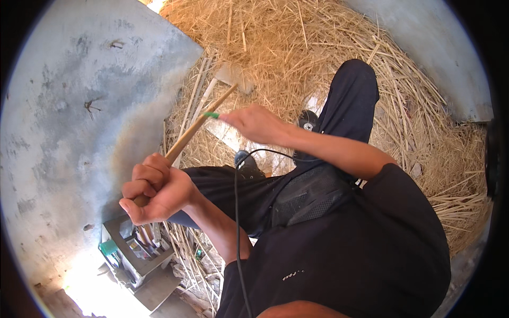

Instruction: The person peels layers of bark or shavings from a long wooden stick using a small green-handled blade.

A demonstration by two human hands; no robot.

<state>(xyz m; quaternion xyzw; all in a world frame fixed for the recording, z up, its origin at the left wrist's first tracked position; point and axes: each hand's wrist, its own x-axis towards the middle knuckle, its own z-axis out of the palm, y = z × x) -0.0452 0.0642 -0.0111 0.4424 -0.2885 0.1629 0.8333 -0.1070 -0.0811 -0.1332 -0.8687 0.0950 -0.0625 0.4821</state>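
My left hand [154, 188] is wrapped round the thick end of a tapered bamboo stick [185, 139], which slants up and to the right to a narrow tip. My right hand [257, 123] is closed, with its fingertips by the stick's upper half. A small green piece [211, 114] sticks out from those fingertips and lies against the stick. What kind of thing the green piece is, I cannot make out. The rest of it is hidden by the right hand.
Loose straw and split strips [286, 45] cover the floor ahead and to the right. A stained grey wall [79, 116] rises at the left. A frame-like box [154, 262] with small items stands at lower left. A black cable [236, 212] hangs over my lap.
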